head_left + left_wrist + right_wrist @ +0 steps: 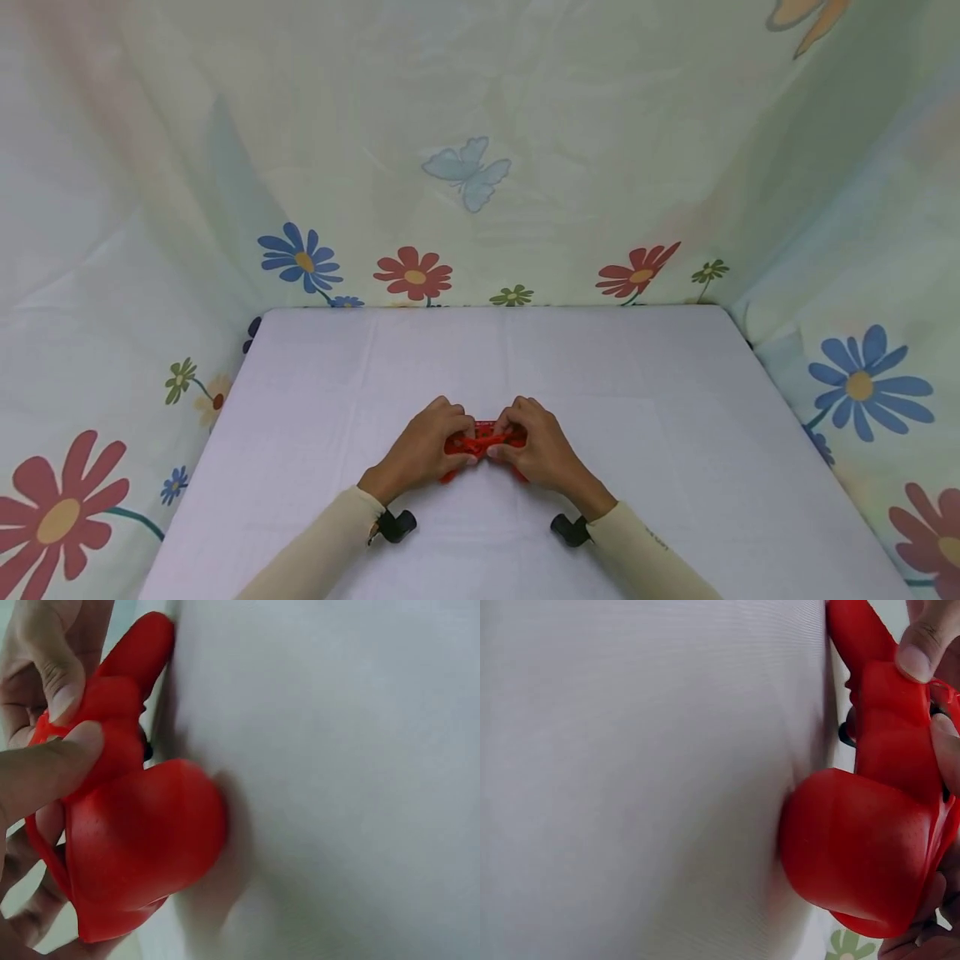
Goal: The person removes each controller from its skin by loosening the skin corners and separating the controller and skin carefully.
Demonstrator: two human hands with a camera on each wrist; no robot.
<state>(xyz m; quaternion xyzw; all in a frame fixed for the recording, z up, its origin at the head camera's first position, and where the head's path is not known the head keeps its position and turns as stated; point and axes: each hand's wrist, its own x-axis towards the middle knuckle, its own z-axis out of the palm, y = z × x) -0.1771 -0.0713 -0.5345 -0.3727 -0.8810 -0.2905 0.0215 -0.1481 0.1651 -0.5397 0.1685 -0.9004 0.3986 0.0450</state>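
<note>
A glossy red moulded object (pixel 483 444) lies at the middle of the white table, partly hidden by the fingers; its exact kind cannot be told. Its near end in the left wrist view is a rounded, cup-like bulge (pixel 142 840), with a narrower middle and a long lobe beyond. My left hand (pixel 429 439) grips its left side, thumb on the near face and fingers curled behind. On the opposite side my right hand (pixel 544 447) holds it the same way, the thumbs close together near the centre. The right wrist view shows the red object (pixel 862 847) low against the cloth.
White cloth covers the table (pixel 645 392). A floral curtain (pixel 570 167) stands behind it and along both sides. Each wrist carries a small black camera, one left (pixel 396 527) and one right (pixel 570 531), close above the cloth.
</note>
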